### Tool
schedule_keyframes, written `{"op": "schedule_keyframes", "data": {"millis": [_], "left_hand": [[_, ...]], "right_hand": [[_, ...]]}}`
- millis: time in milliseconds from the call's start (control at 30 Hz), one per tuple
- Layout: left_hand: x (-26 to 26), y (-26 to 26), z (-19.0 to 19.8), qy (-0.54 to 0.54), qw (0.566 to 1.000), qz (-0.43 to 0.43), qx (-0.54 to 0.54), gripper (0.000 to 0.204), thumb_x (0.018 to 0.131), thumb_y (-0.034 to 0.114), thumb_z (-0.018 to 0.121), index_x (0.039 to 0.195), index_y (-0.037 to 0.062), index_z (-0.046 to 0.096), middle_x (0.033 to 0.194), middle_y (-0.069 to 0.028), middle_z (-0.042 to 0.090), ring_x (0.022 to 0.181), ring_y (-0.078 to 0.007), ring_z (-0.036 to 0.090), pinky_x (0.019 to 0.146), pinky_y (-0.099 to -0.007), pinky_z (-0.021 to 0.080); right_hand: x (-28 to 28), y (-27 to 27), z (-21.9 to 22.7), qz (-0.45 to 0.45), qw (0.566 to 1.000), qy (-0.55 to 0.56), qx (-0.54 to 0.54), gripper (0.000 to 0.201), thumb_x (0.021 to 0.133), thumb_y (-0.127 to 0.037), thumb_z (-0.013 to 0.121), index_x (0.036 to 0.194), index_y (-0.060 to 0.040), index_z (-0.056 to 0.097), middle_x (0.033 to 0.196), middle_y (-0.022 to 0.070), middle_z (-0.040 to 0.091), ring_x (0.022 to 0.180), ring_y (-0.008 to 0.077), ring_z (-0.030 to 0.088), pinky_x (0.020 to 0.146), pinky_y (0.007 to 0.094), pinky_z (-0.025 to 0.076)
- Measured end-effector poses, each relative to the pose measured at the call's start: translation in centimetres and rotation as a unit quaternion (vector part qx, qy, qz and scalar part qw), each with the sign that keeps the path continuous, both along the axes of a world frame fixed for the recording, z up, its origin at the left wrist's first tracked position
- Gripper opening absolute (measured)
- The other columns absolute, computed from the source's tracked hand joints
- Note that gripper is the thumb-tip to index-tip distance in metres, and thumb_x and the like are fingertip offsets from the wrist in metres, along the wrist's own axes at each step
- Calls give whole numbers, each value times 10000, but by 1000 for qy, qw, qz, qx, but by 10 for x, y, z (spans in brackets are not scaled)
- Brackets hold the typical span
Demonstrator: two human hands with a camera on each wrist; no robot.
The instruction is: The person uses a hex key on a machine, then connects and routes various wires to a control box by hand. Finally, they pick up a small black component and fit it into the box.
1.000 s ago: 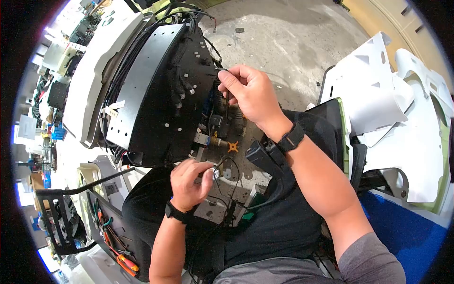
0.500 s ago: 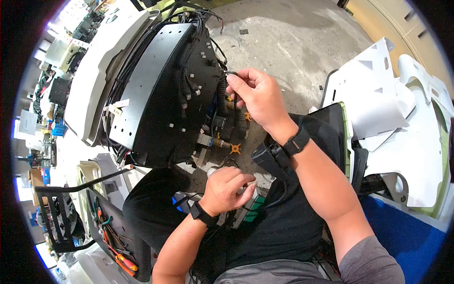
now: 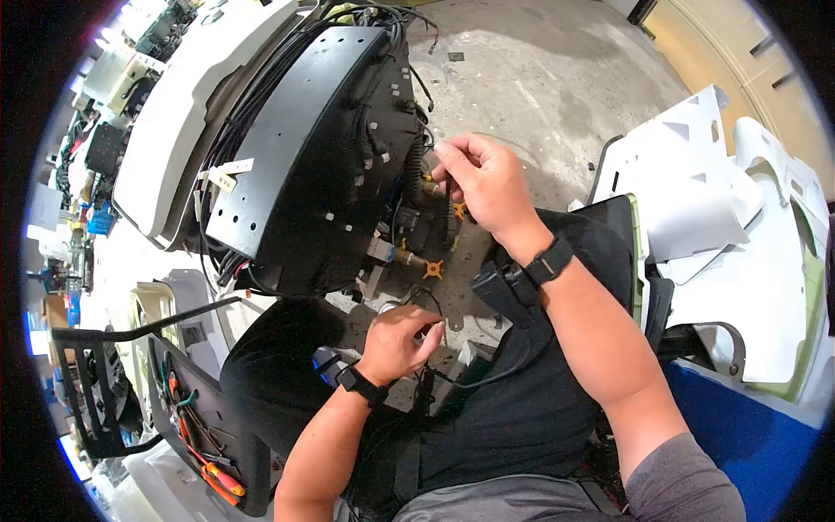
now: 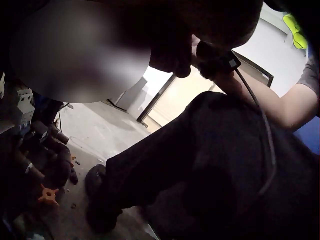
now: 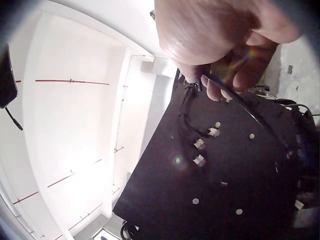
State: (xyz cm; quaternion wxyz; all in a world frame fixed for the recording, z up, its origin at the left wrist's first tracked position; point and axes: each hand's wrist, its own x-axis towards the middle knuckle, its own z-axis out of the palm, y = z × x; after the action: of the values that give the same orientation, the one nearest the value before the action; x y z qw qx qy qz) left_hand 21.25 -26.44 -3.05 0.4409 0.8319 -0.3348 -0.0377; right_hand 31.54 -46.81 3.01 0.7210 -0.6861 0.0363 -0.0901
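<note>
My right hand (image 3: 491,183) pinches a thin black cable between thumb and fingertips, beside the near side of a large black metal housing (image 3: 304,148). In the right wrist view this cable (image 5: 245,102) slants down from the fingers across the housing's dark panel, where white clips (image 5: 200,160) hold other wires. Low over the lap, my left hand (image 3: 400,344) hovers with loosely bent fingers, nothing visible in it. Below the housing are a corrugated black hose (image 3: 416,165) and a valve with an orange cross-shaped handle (image 3: 433,269).
White molded panels (image 3: 678,174) stand at the right. Pliers and other hand tools (image 3: 222,478) lie on a dark tray at the lower left, near a black metal frame (image 3: 87,383). A white cover (image 3: 183,113) flanks the housing. A loose black cable (image 3: 478,381) crosses the lap.
My left hand has moved right from beside the housing's lower edge, then slightly back left. The right hand keeps its pinch on the cable, while the housing has shifted a little rightward in view.
</note>
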Motion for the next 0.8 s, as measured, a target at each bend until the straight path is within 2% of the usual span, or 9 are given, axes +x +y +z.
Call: {"op": "schedule_keyframes", "data": {"millis": [200, 300, 367, 567, 633, 800], "left_hand": [[3, 0, -1, 12, 1000, 7, 8, 88, 810, 142, 690, 841, 61, 679, 726, -98, 635, 663, -290, 630, 602, -364, 502], [3, -2, -2, 9, 1000, 9, 19, 92, 810, 146, 690, 847, 61, 679, 733, -97, 636, 666, -289, 631, 604, -364, 502], [4, -3, -3, 7, 1000, 8, 24, 96, 810, 148, 689, 850, 61, 680, 736, -97, 636, 669, -290, 631, 605, -364, 502], [4, -6, -5, 12, 1000, 0, 20, 108, 811, 156, 684, 855, 57, 680, 754, -98, 645, 687, -289, 636, 620, -366, 505], [5, -5, -2, 29, 998, -11, 55, 100, 811, 143, 680, 858, 55, 683, 758, -97, 651, 693, -285, 641, 626, -361, 509], [5, -6, -6, 36, 999, -11, 28, 78, 805, 118, 685, 847, 53, 685, 769, -95, 665, 703, -278, 651, 633, -353, 515]], "right_hand": [[1, 3, 6, -22, 1000, 9, -12, 246, 928, -238, 636, 856, -4, 658, 694, 27, 656, 566, 64, 559, 519, 234, 458], [4, 2, 5, -38, 999, -25, -15, 236, 918, -227, 646, 859, 1, 667, 702, 19, 657, 576, 73, 565, 538, 240, 465], [5, 1, 5, -60, 994, -79, -44, 226, 906, -217, 652, 871, 6, 672, 702, 35, 659, 596, 89, 580, 564, 254, 472], [5, 2, 1, -53, 992, -75, -85, 225, 882, -228, 666, 858, -5, 677, 670, 71, 652, 603, 116, 599, 575, 278, 473], [3, 2, 6, -47, 992, -72, -92, 226, 878, -229, 668, 855, -4, 678, 667, 76, 652, 599, 124, 601, 575, 281, 473], [7, 0, 7, -43, 991, -83, -99, 227, 873, -222, 673, 843, 3, 675, 667, 99, 654, 592, 149, 609, 574, 293, 480]]}}
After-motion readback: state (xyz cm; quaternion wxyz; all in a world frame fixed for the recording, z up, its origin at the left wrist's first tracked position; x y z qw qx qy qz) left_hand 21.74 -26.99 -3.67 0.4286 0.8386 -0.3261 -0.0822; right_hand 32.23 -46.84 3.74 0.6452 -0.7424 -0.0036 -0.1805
